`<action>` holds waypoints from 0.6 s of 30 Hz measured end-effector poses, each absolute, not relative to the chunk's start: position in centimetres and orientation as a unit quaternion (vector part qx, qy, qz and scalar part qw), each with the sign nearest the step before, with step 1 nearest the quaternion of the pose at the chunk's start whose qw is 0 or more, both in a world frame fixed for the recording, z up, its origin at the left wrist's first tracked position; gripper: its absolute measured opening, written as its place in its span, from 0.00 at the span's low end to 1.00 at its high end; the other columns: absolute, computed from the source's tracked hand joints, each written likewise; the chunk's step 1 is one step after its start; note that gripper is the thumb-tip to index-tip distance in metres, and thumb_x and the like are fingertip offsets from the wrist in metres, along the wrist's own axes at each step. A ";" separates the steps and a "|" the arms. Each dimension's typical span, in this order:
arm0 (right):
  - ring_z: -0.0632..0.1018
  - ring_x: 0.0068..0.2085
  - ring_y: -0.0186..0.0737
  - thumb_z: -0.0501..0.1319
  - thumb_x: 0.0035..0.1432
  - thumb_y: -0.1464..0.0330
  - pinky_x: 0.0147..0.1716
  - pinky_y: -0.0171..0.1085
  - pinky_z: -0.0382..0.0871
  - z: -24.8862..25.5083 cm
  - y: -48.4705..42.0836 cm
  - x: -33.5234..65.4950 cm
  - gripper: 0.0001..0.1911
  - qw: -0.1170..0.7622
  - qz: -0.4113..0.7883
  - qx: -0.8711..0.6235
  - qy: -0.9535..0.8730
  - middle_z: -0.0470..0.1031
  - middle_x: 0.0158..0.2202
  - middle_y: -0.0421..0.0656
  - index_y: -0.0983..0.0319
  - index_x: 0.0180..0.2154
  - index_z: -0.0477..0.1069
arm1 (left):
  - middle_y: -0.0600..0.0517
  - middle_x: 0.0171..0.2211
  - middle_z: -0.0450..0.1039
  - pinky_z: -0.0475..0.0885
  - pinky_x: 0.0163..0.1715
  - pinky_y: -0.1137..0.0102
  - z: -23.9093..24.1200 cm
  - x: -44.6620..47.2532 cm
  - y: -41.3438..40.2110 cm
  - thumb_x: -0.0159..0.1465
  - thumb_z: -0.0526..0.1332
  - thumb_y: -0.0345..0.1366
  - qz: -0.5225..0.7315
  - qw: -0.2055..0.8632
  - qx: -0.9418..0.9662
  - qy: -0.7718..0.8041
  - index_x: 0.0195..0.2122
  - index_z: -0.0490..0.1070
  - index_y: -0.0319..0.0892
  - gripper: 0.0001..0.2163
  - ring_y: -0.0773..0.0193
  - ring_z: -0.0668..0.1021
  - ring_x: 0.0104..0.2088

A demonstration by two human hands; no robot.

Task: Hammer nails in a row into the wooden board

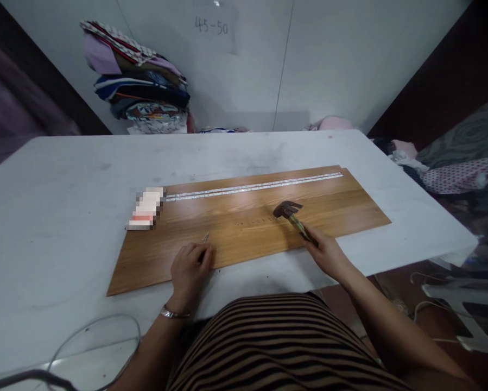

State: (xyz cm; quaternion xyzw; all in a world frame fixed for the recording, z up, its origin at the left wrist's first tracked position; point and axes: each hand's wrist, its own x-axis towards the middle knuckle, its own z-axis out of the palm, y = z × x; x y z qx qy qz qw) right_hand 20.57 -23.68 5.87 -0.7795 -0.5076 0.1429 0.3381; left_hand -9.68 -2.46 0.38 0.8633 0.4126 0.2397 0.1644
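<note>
- The fingers (314, 239) of our right hand (327, 252) are wrapped closed around the handle of a claw hammer (288, 210), low on the handle. The head lies at ten o'clock from the hand, on or just above the wood; we cannot tell which.
- The fingers (201, 255) of our left hand (190, 269) are curled in narrow, knuckles up, resting near the board's six o'clock edge. A small nail (205, 237) stands tilted at one o'clock from them, just beside the fingertips. We cannot tell whether they pinch it.
- We judge the hammer stiff and head-heavy. A grip low on the handle, as here, gives swing, while one nearer the head would give more control.
- The nail looks light, thin and easy to drop or bend, so we would pinch it by the shank.
- Both hands sit over a wooden board (349, 209) that lies flat on the white desk (64, 217), its long side running nine to three o'clock. We judge it rigid and free to slide on the smooth top.
- A row of small dark marks (255, 221) runs at nine o'clock from the hammer head.
- A long metal strip (254, 186) lies along the board's twelve o'clock edge. A small box (146, 208) sits at the ten o'clock corner, just beside the strip's end.
- Farther out there is a bracelet (174, 313) on our left wrist and a clear plastic piece (93, 347) at seven o'clock. A stack of folded fabrics (140, 81) stands at eleven o'clock against the wall.
</note>
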 end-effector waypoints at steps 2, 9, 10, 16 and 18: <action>0.76 0.56 0.49 0.54 0.60 0.71 0.54 0.48 0.71 5.8 -23.7 20.6 0.27 0.341 0.138 -0.779 -0.507 0.75 0.56 0.47 0.59 0.60 0.67 | 0.48 0.33 0.76 0.67 0.38 0.65 0.4 -9.7 -2.4 0.67 0.54 0.44 0.240 0.163 0.864 0.412 0.33 0.76 0.42 0.15 0.60 0.74 0.36; 0.76 0.55 0.50 0.54 0.59 0.72 0.55 0.50 0.70 5.6 -23.7 20.7 0.27 0.326 0.151 -0.786 -0.504 0.75 0.56 0.49 0.60 0.60 0.67 | 0.48 0.34 0.76 0.67 0.38 0.66 0.1 -9.8 -2.3 0.67 0.54 0.44 0.237 0.167 0.865 0.410 0.33 0.76 0.43 0.14 0.60 0.74 0.36; 0.76 0.55 0.50 0.54 0.60 0.71 0.54 0.49 0.70 5.7 -23.7 20.7 0.26 0.328 0.150 -0.785 -0.504 0.75 0.56 0.49 0.61 0.60 0.67 | 0.48 0.33 0.76 0.67 0.38 0.66 0.0 -9.9 -2.4 0.67 0.55 0.44 0.237 0.167 0.865 0.410 0.33 0.75 0.43 0.14 0.60 0.74 0.36; 0.77 0.55 0.51 0.55 0.59 0.71 0.54 0.50 0.71 5.9 -23.7 20.7 0.27 0.339 0.147 -0.781 -0.504 0.76 0.55 0.46 0.57 0.61 0.67 | 0.49 0.33 0.75 0.67 0.37 0.66 0.3 -9.8 -2.5 0.67 0.55 0.44 0.240 0.166 0.864 0.410 0.33 0.75 0.43 0.14 0.60 0.74 0.36; 0.76 0.55 0.51 0.55 0.58 0.72 0.54 0.50 0.71 5.8 -23.6 20.7 0.28 0.336 0.150 -0.782 -0.502 0.76 0.55 0.46 0.58 0.60 0.67 | 0.49 0.33 0.75 0.67 0.37 0.66 0.4 -9.7 -2.5 0.67 0.54 0.44 0.240 0.167 0.863 0.412 0.33 0.75 0.43 0.14 0.60 0.74 0.36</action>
